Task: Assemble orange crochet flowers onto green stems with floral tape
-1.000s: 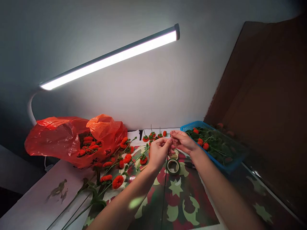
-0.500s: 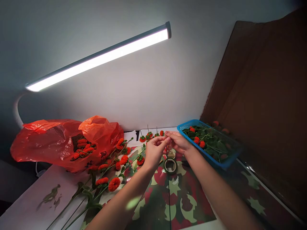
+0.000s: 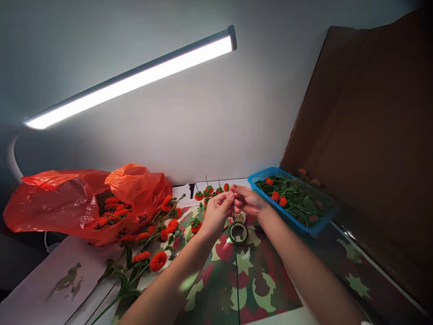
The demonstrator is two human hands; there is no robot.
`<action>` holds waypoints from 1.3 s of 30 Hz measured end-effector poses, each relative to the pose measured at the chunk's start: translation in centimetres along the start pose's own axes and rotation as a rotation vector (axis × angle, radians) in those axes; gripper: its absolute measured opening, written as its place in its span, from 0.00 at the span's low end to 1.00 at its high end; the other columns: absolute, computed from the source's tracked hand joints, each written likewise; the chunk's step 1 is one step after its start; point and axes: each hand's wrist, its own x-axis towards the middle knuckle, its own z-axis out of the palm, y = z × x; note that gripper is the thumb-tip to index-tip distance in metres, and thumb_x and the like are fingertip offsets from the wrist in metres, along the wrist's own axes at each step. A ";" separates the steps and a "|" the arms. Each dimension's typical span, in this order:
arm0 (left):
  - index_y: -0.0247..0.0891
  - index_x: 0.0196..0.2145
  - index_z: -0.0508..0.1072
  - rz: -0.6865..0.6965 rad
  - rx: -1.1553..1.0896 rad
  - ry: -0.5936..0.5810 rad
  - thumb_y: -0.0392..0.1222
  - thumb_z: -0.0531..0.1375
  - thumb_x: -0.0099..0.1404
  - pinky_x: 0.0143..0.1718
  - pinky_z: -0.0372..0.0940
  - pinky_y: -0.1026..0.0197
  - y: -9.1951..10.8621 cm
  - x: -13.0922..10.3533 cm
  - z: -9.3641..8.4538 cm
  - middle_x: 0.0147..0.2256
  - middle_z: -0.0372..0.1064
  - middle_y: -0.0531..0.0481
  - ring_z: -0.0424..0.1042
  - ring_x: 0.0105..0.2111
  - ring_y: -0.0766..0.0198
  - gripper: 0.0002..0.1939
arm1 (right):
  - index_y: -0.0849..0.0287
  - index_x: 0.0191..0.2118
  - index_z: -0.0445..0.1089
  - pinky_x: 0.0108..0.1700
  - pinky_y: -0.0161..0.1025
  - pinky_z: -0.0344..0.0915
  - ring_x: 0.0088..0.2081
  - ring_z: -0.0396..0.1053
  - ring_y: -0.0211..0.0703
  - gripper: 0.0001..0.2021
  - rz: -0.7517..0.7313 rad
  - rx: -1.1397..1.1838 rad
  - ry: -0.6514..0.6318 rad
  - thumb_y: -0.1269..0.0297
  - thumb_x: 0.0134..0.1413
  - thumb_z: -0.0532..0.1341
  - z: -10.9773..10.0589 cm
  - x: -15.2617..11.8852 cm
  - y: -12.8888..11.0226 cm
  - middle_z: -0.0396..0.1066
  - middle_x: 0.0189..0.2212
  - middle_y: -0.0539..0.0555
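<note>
My left hand (image 3: 219,208) and my right hand (image 3: 249,199) meet above the table, fingertips almost touching. Between them a thin dark green flower stem (image 3: 237,271) is pinched at its upper end; it runs straight down out of the picture. Both hands are closed, and the exact grip of the right fingertips is partly hidden. Below the fingers lies a roll of green tape (image 3: 231,235), with a paler roll (image 3: 241,217) just behind it. Several small orange-red fuzzy flowers (image 3: 199,195) on short green stems stand behind my left hand.
On the left are a red plastic bag (image 3: 50,198) with orange pieces inside and long-stemmed orange flowers (image 3: 158,261). A blue basket (image 3: 297,225) of green leaves and flowers stands right, beside a cardboard panel (image 3: 365,126). A lit lamp (image 3: 135,81) hangs above the patterned mat (image 3: 216,298).
The whole view has shifted slightly, so things appear a little further left. My hands remain together at the top of the stem, with only small finger movement.
</note>
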 end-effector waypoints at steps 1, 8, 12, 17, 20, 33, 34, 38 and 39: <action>0.32 0.30 0.73 -0.013 0.013 0.008 0.50 0.66 0.50 0.20 0.61 0.70 0.0 0.0 0.0 0.24 0.69 0.51 0.66 0.19 0.72 0.17 | 0.61 0.28 0.66 0.16 0.31 0.60 0.13 0.58 0.31 0.17 0.000 -0.004 0.020 0.56 0.38 0.71 -0.1 0.0 -0.1 0.62 0.13 0.42; 0.31 0.27 0.74 -0.004 0.161 0.107 0.50 0.69 0.46 0.21 0.62 0.69 0.2 0.0 -0.2 0.23 0.70 0.50 0.68 0.20 0.70 0.18 | 0.62 0.24 0.65 0.16 0.29 0.57 0.14 0.57 0.30 0.16 0.000 0.003 0.129 0.60 0.36 0.72 -0.2 0.3 0.0 0.59 0.12 0.42; 0.31 0.29 0.75 -0.073 0.072 0.009 0.52 0.68 0.47 0.23 0.63 0.70 0.1 0.2 -0.4 0.24 0.72 0.48 0.69 0.22 0.70 0.19 | 0.61 0.24 0.63 0.14 0.31 0.56 0.12 0.54 0.30 0.18 0.056 0.025 0.054 0.56 0.39 0.70 -0.3 0.3 0.2 0.58 0.12 0.41; 0.31 0.29 0.74 -0.081 0.166 0.008 0.53 0.68 0.48 0.22 0.64 0.68 0.2 0.0 -0.3 0.26 0.71 0.47 0.70 0.23 0.67 0.20 | 0.61 0.24 0.62 0.15 0.30 0.56 0.13 0.55 0.30 0.18 0.067 0.035 0.071 0.55 0.40 0.70 -0.7 0.3 0.4 0.59 0.13 0.42; 0.31 0.27 0.74 -0.036 0.169 0.089 0.51 0.69 0.46 0.21 0.62 0.69 0.2 -0.1 0.0 0.22 0.69 0.49 0.67 0.20 0.70 0.19 | 0.60 0.25 0.63 0.16 0.32 0.58 0.14 0.59 0.33 0.19 0.066 0.015 0.056 0.54 0.38 0.71 -0.7 0.4 0.6 0.60 0.12 0.43; 0.32 0.28 0.72 -0.074 -0.175 0.010 0.50 0.69 0.44 0.17 0.56 0.72 -0.4 0.2 0.2 0.19 0.65 0.55 0.63 0.17 0.74 0.19 | 0.58 0.34 0.62 0.20 0.38 0.67 0.16 0.65 0.38 0.16 0.009 -0.086 -0.115 0.53 0.47 0.65 -0.7 -0.2 0.1 0.64 0.15 0.43; 0.32 0.28 0.72 -0.080 -0.187 0.002 0.49 0.69 0.44 0.16 0.56 0.72 -0.4 0.2 0.2 0.19 0.65 0.55 0.63 0.17 0.74 0.19 | 0.58 0.34 0.62 0.20 0.38 0.67 0.17 0.65 0.38 0.17 0.006 -0.100 -0.112 0.53 0.47 0.65 -0.6 -0.3 -0.1 0.64 0.15 0.43; 0.32 0.30 0.73 -0.094 -0.089 -0.002 0.51 0.68 0.47 0.19 0.60 0.70 -0.3 0.2 -0.1 0.21 0.67 0.53 0.65 0.19 0.72 0.19 | 0.61 0.30 0.63 0.20 0.34 0.63 0.16 0.64 0.35 0.18 -0.033 -0.156 -0.036 0.53 0.44 0.67 -0.3 -0.5 -0.6 0.63 0.15 0.44; 0.32 0.30 0.73 -0.070 -0.013 0.020 0.51 0.68 0.48 0.19 0.61 0.69 -0.3 0.2 -0.2 0.22 0.68 0.52 0.66 0.20 0.71 0.19 | 0.61 0.29 0.64 0.20 0.32 0.62 0.17 0.64 0.34 0.18 -0.053 -0.169 0.007 0.54 0.42 0.69 -0.3 -0.5 -0.8 0.64 0.16 0.44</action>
